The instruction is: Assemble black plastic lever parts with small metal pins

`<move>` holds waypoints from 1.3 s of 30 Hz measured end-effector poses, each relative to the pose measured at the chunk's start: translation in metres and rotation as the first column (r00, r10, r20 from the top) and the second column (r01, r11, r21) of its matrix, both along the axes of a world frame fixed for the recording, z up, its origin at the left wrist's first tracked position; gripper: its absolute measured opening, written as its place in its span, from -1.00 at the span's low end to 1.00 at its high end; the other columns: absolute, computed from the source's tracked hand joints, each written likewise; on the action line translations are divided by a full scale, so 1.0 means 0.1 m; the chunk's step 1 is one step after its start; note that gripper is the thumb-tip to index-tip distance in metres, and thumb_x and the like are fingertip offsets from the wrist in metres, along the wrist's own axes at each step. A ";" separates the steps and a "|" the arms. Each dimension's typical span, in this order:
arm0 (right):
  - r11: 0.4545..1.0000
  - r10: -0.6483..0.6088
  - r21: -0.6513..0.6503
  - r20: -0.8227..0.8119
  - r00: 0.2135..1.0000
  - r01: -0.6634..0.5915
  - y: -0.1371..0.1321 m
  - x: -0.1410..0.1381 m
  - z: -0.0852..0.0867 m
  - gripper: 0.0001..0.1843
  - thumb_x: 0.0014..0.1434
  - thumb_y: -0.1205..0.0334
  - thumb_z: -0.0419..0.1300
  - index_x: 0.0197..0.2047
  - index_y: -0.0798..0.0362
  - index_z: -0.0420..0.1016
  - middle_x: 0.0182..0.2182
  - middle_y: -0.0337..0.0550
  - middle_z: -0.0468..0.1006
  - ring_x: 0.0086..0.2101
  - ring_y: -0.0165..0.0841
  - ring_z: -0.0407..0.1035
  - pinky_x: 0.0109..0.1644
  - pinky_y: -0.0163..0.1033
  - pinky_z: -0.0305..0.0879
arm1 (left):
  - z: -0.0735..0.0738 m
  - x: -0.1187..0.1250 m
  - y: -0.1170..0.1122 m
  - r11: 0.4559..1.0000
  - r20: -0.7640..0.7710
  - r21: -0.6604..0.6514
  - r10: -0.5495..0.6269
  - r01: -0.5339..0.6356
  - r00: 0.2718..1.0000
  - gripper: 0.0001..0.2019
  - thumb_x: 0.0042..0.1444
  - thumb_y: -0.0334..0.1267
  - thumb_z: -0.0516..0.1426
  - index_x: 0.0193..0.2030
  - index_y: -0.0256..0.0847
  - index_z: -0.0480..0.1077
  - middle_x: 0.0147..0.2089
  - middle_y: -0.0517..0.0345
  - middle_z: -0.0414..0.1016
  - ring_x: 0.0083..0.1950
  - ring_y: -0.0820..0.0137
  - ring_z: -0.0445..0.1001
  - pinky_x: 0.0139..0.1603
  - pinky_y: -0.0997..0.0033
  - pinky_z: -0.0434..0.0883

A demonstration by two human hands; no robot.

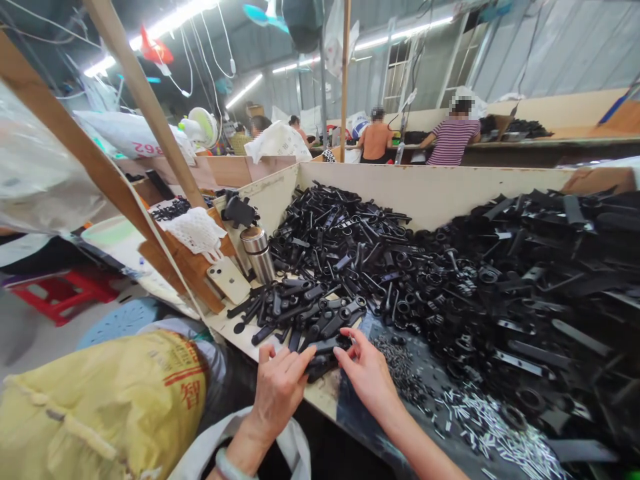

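Observation:
My left hand (283, 383), with a bracelet at the wrist, has curled fingers at the near end of a black plastic part (324, 348). My right hand (369, 370) pinches around that part's other end with thumb and index finger. Exactly how the fingertips grip is partly hidden. Just beyond both hands lies a group of similar long black plastic pieces (300, 300). Small dark screws or pins (400, 367) are spread to the right of my right hand, and shiny metal pins (500, 427) lie farther right.
A large heap of black parts (340, 233) fills the walled bench. A steel flask (257, 253) and a phone (229, 280) stand at the left by wooden posts. A yellow sack (110, 400) sits at lower left. People (453, 137) work at a far bench.

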State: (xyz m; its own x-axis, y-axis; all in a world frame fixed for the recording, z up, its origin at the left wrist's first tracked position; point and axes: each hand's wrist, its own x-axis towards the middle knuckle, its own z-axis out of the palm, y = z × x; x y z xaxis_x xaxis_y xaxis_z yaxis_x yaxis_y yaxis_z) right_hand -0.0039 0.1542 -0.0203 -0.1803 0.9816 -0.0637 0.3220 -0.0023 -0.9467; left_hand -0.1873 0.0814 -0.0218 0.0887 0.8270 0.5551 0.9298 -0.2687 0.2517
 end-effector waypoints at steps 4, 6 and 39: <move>0.996 0.050 0.067 0.078 0.996 -0.055 0.02 0.02 -0.04 -0.55 0.15 0.03 0.17 0.03 0.07 0.57 -0.57 -0.26 0.52 -0.48 -0.22 0.43 -0.27 -0.17 0.23 | -0.08 -0.08 -0.09 0.972 0.235 -0.031 0.234 -0.233 0.943 -0.79 0.24 -0.28 0.15 -0.05 -0.16 0.57 -0.27 0.08 0.70 -0.33 0.27 0.51 -0.10 0.19 0.29; 0.993 0.072 0.091 0.101 0.992 -0.081 0.03 0.04 -0.07 -0.54 0.19 0.00 0.15 0.04 0.07 0.57 -0.57 -0.26 0.51 -0.49 -0.23 0.41 -0.29 -0.18 0.23 | -0.12 -0.11 -0.11 0.941 0.353 -0.083 0.334 -0.327 0.874 -0.76 0.21 -0.16 0.18 -0.08 -0.18 0.59 -0.26 0.02 0.70 -0.30 0.20 0.49 -0.17 0.20 0.36; 0.971 -0.179 0.204 0.278 0.944 0.124 -1.20 1.36 -0.01 -0.57 0.42 -0.11 0.00 -0.28 0.02 0.46 -0.48 -0.26 0.50 -0.50 -0.40 0.35 -0.37 -0.35 0.25 | -0.23 1.69 -0.93 0.297 0.791 -0.484 0.551 0.823 0.266 -0.61 0.14 0.11 0.21 -0.17 -0.21 0.40 -0.41 0.23 0.46 -0.46 0.49 0.35 -0.47 0.50 0.21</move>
State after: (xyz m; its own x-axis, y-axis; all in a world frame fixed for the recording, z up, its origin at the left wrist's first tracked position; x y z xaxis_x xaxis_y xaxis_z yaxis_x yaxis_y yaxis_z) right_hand 0.1326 0.0337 -0.0217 -0.0286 0.9955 0.0909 0.5936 0.0901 -0.7997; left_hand -0.0182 -0.0118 -0.0445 0.4253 0.7276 -0.5383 -0.0999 0.6288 0.7711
